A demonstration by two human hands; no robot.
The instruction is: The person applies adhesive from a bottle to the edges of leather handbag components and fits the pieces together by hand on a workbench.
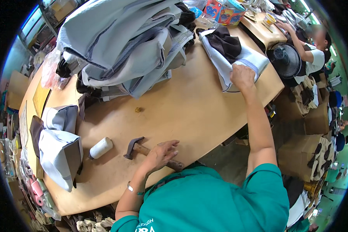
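Note:
My right hand (243, 76) reaches to the far right of the table, its fingers closed on the near edge of a pale blue-grey sewn fabric piece (255, 58). Dark brown cloth (225, 44) lies bunched on that piece. At the table's near edge, my left hand (160, 156) is open with its fingers stretched out. Just beneath it lies a hammer (142, 149), its wooden handle partly covered by the hand; whether they touch I cannot tell. Left of the hammer, a white bottle (101, 147) lies on its side.
A tall pile of grey fabric pieces (120, 42) covers the far middle of the wooden table (181, 112). More sewn pieces (60, 154) stand at the left. A small yellowish lump (138, 110) lies mid-table. Beyond the right edge are a black fan (285, 60), another person (313, 56) and cardboard boxes (297, 156).

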